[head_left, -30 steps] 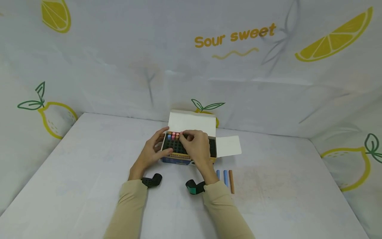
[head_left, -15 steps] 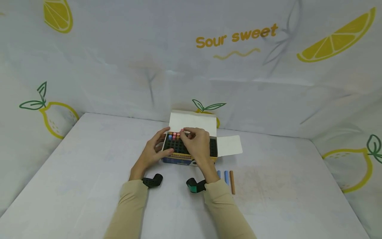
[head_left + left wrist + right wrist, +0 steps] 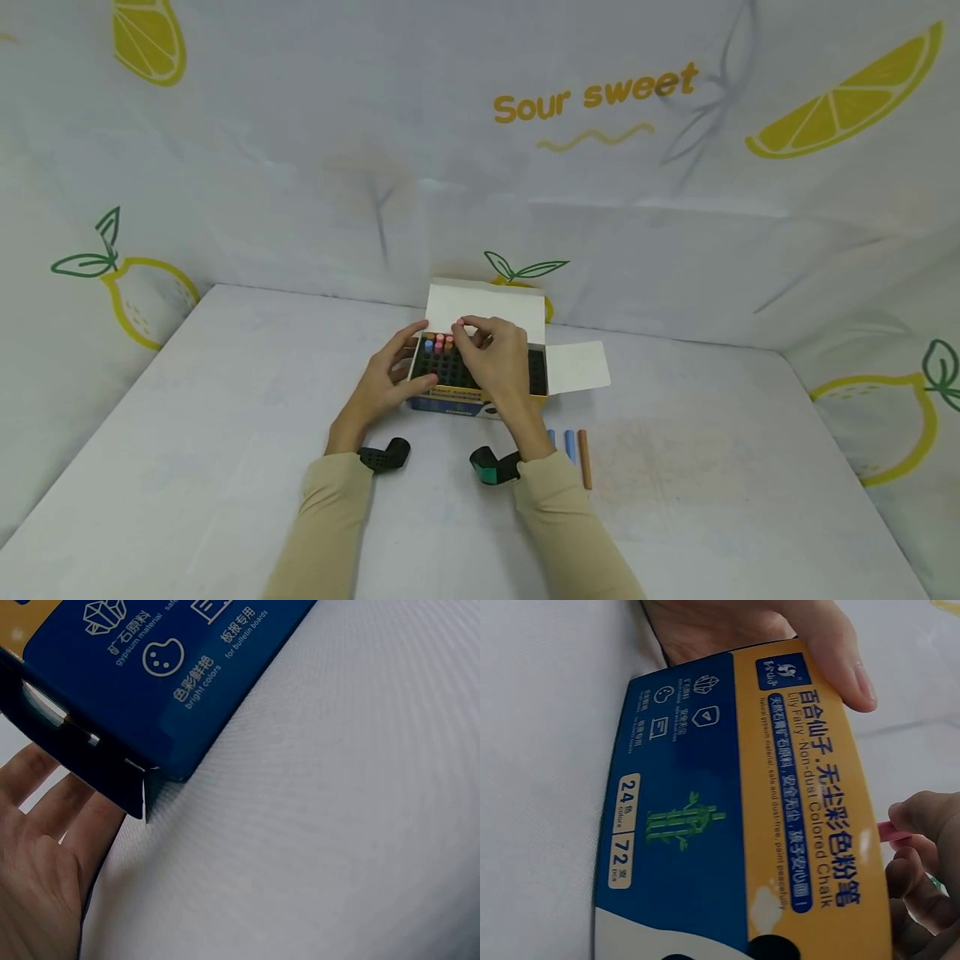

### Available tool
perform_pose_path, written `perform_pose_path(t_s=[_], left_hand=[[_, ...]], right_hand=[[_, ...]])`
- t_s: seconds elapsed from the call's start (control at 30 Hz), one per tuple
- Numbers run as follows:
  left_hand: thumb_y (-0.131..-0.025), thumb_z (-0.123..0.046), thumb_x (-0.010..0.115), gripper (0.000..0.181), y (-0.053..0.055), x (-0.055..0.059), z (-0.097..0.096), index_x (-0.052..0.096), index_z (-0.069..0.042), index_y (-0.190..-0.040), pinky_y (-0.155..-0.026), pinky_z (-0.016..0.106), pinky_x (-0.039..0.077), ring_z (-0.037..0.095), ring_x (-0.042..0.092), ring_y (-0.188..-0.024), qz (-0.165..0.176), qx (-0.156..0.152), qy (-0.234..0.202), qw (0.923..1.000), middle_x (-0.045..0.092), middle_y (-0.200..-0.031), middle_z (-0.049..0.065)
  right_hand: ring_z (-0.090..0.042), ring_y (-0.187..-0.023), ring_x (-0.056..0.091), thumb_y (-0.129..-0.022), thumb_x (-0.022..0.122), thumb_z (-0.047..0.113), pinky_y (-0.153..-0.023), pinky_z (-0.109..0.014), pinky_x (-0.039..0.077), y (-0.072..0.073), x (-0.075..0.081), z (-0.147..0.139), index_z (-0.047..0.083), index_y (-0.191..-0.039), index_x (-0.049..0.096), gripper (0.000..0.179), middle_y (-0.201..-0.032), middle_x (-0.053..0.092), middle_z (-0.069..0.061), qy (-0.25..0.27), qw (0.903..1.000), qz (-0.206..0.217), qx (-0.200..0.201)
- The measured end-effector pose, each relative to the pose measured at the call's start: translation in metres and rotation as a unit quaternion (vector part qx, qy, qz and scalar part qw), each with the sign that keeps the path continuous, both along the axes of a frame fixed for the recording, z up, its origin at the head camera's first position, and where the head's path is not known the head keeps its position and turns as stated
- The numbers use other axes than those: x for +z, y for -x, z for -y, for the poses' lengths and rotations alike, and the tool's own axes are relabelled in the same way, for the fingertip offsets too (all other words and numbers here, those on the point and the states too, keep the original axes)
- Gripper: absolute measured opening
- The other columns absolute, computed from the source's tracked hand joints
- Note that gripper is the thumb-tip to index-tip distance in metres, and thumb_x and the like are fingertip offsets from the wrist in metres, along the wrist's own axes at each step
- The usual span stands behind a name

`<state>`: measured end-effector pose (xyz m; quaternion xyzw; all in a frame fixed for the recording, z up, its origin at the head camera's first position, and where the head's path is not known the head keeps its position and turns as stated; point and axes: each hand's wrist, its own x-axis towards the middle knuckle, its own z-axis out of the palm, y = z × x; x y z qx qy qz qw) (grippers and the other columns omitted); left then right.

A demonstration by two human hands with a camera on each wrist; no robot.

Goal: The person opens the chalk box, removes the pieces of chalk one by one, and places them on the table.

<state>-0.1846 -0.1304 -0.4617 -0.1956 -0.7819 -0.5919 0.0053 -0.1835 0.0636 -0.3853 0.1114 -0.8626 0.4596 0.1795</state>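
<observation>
An open blue and yellow chalk box (image 3: pixel 450 405) stands on the table, its black holder full of holes. My left hand (image 3: pixel 367 390) grips the box's left end, thumb over the front rim and fingers along the side and back. Several chalk sticks (image 3: pixel 438 342), pink, blue and brown, stand in the back left holes. Over the holder, my right hand (image 3: pixel 501 360) pinches a pink chalk stick (image 3: pixel 892 831) between thumb and index finger. In the head view only the tip of that stick shows. The right hand hides part of the holder.
The box's white lid (image 3: pixel 486 307) stands raised at the back, and a white side flap (image 3: pixel 576 367) sticks out to the right. A brown chalk stick (image 3: pixel 585 460) and blue chalk sticks (image 3: pixel 571 446) lie in front of the box, partly behind the right forearm.
My right hand has risen slightly, and the pink chalk tip now shows higher above the holder. The left hand keeps its grip on the box.
</observation>
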Motion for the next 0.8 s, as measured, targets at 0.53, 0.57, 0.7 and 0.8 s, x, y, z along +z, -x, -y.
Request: perform_pose_path(t_s=[0.53, 0.57, 0.7, 0.8], left_hand=[[-0.089, -0.028, 0.076, 0.079, 0.0, 0.001, 0.0, 0.037, -0.03, -0.158, -0.107, 0.061, 0.05, 0.041, 0.057, -0.132, 0.003, 0.0, -0.005, 1.0, 0.057, -0.141, 0.019], [-0.089, -0.028, 0.076, 0.079, 0.0, 0.001, 0.0, 0.037, -0.03, -0.158, -0.107, 0.061, 0.05, 0.041, 0.057, -0.132, 0.003, 0.001, -0.005, 1.0, 0.057, -0.141, 0.019], [-0.089, -0.028, 0.076, 0.079, 0.0, 0.001, 0.0, 0.037, -0.031, -0.158, -0.108, 0.06, 0.05, 0.041, 0.057, -0.134, 0.005, 0.001, -0.004, 1.0, 0.057, -0.142, 0.019], [-0.089, -0.028, 0.076, 0.079, 0.0, 0.001, 0.0, 0.037, -0.032, -0.158, -0.108, 0.06, 0.05, 0.041, 0.056, -0.134, 0.005, 0.0, -0.005, 1.0, 0.057, -0.142, 0.019]], right_hand=[[-0.011, -0.052, 0.044, -0.09, 0.075, 0.012, -0.05, -0.018, 0.034, -0.009, 0.016, -0.007, 0.0, -0.098, 0.082, 0.016, -0.062, 0.06, -0.014, 0.066, 0.9963, -0.052, -0.019], [-0.01, -0.052, 0.044, -0.089, 0.075, 0.012, -0.051, -0.019, 0.036, -0.01, 0.017, -0.008, 0.0, -0.097, 0.082, 0.016, -0.062, 0.06, -0.014, 0.068, 0.9961, -0.053, -0.019], [-0.01, -0.053, 0.045, -0.089, 0.076, 0.012, -0.052, -0.02, 0.039, -0.016, 0.02, -0.01, 0.0, -0.097, 0.082, 0.015, -0.063, 0.06, -0.014, 0.07, 0.9959, -0.055, -0.016], [-0.009, -0.053, 0.046, -0.088, 0.076, 0.011, -0.053, -0.02, 0.04, -0.021, 0.021, -0.012, 0.0, -0.095, 0.082, 0.014, -0.063, 0.059, -0.013, 0.066, 0.996, -0.059, -0.013]])
